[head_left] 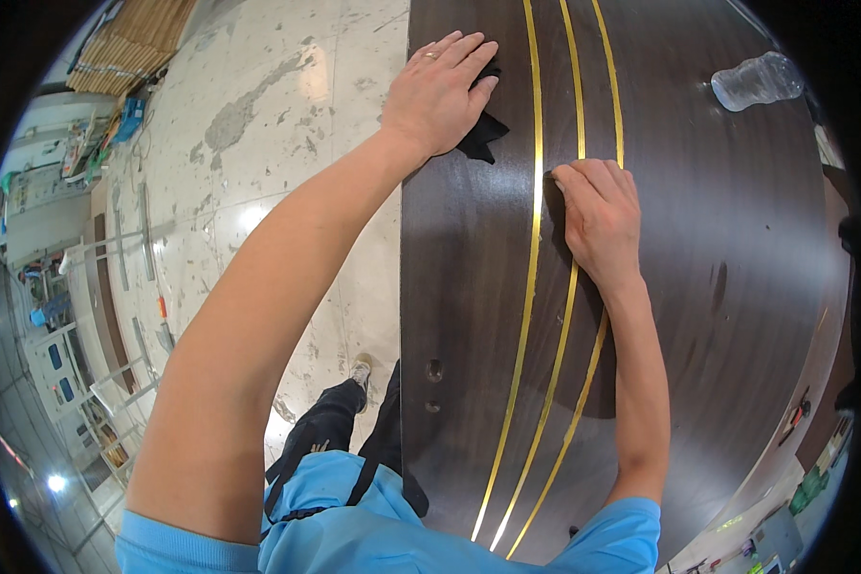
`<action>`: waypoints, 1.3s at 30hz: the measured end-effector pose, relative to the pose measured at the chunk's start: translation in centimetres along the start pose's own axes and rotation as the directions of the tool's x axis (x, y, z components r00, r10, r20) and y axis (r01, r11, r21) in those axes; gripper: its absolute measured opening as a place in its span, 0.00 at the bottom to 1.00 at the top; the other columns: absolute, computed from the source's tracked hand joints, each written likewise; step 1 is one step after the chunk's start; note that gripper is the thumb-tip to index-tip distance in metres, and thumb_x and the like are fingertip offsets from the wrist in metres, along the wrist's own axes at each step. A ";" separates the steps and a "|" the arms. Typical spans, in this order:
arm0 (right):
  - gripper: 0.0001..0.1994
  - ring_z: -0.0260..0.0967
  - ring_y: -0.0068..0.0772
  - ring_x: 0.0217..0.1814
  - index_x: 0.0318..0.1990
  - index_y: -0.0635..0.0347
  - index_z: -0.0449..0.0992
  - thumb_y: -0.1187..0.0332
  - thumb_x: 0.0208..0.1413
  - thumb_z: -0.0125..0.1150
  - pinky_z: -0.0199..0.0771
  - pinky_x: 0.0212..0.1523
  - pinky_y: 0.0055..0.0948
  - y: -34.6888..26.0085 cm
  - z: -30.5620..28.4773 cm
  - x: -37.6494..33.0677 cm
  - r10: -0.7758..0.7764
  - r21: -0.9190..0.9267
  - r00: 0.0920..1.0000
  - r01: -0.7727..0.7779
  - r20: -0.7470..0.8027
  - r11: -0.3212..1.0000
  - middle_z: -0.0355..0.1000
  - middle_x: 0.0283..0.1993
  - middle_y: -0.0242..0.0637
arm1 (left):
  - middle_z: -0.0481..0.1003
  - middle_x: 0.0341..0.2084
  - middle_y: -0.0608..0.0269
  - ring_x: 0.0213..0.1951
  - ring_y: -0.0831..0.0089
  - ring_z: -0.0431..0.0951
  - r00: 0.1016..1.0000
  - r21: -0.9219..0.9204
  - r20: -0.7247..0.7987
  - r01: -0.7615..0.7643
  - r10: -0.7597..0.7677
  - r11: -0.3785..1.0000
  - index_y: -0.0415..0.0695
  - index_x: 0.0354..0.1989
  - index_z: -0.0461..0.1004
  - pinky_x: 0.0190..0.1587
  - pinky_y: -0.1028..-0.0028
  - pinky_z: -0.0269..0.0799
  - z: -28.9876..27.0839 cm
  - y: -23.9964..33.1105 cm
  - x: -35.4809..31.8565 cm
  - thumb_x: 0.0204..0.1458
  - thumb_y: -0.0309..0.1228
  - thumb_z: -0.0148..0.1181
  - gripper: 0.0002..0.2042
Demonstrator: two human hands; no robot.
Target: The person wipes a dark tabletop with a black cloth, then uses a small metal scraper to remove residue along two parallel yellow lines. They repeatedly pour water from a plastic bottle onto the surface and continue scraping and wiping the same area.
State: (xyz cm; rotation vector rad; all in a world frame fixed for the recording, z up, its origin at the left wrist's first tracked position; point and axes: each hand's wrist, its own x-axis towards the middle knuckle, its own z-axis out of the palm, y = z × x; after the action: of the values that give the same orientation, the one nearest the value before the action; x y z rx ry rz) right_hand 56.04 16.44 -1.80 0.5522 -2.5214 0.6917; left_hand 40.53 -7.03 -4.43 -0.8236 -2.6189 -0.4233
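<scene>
A long dark brown wood-grain panel [727,287] lies before me, with three thin gold strips [532,287] running along its length. My left hand [440,96] is at the panel's left edge, its fingers over a crumpled black cloth [485,136] that sticks out beside the thumb and below the palm. A ring is on one finger. My right hand [603,215] rests on the panel over the middle and right strips, fingers curled together. A small dark bit shows at its fingertips beside the left strip; what it is cannot be made out.
A clear plastic bottle [758,81] lies on its side at the panel's far right. Left of the panel is a stained pale floor [287,124]. Stacked wooden boards [129,43] stand at the far left, with metal frames [115,258] below them. Two small marks dot the panel's near left.
</scene>
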 end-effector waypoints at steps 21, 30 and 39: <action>0.14 0.75 0.38 0.46 0.44 0.60 0.83 0.84 0.50 0.66 0.74 0.52 0.40 0.1 -0.1 -0.1 -0.018 0.011 1.000 0.018 0.007 1.000 0.76 0.42 0.33 | 0.73 0.74 0.62 0.77 0.59 0.69 1.000 0.004 -0.011 -0.021 0.021 1.000 0.50 0.74 0.74 0.81 0.58 0.61 -0.3 0.0 0.0 0.75 0.45 0.55 0.24; 0.15 0.74 0.39 0.46 0.45 0.62 0.84 0.85 0.49 0.66 0.74 0.51 0.40 0.0 -0.4 -0.3 -0.060 0.020 0.997 0.059 0.046 0.998 0.76 0.42 0.34 | 0.74 0.74 0.62 0.77 0.60 0.69 1.000 0.005 -0.018 -0.019 0.019 1.000 0.51 0.74 0.74 0.81 0.58 0.61 -0.3 0.1 -0.1 0.74 0.45 0.55 0.24; 0.17 0.74 0.40 0.46 0.45 0.63 0.83 0.86 0.46 0.65 0.74 0.51 0.40 -0.1 -0.5 -0.4 -0.075 0.027 0.995 0.074 0.063 0.997 0.75 0.42 0.35 | 0.73 0.75 0.63 0.78 0.60 0.68 1.000 0.005 -0.007 -0.011 0.011 1.000 0.51 0.74 0.74 0.82 0.58 0.61 -0.3 0.1 -0.1 0.75 0.46 0.54 0.24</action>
State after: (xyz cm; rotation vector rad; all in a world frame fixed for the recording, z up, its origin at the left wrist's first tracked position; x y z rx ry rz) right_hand 56.58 16.77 -1.60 0.6836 -2.5398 0.6886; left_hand 40.75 -7.08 -4.22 -0.8328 -2.6073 -0.4159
